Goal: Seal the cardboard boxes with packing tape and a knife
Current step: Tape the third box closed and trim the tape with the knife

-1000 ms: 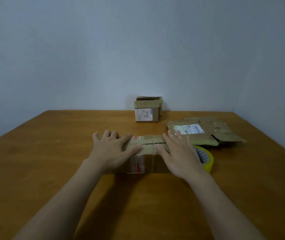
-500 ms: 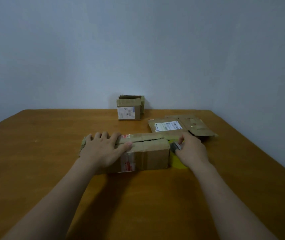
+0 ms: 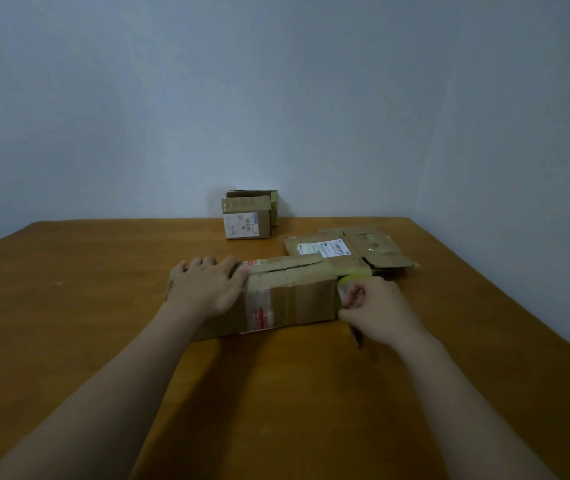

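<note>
Left hand [image 3: 209, 287] on box [image 3: 297, 299], right hand [image 3: 377, 311] gripping tape [image 3: 345, 284]

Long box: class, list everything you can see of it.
The long box is worn brown cardboard, lying lengthwise on the table. Its top flaps are down, the seam gaping. Clear tape with red print bands its front. The left hand rests on its left end; the right hand grips a tape roll at the other.

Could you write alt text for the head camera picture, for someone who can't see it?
A person's left hand presses flat on a long cardboard box on a wooden table while the right hand grips a yellow tape roll at the box's right end. Behind lie a flattened box and a small taped box.
</note>
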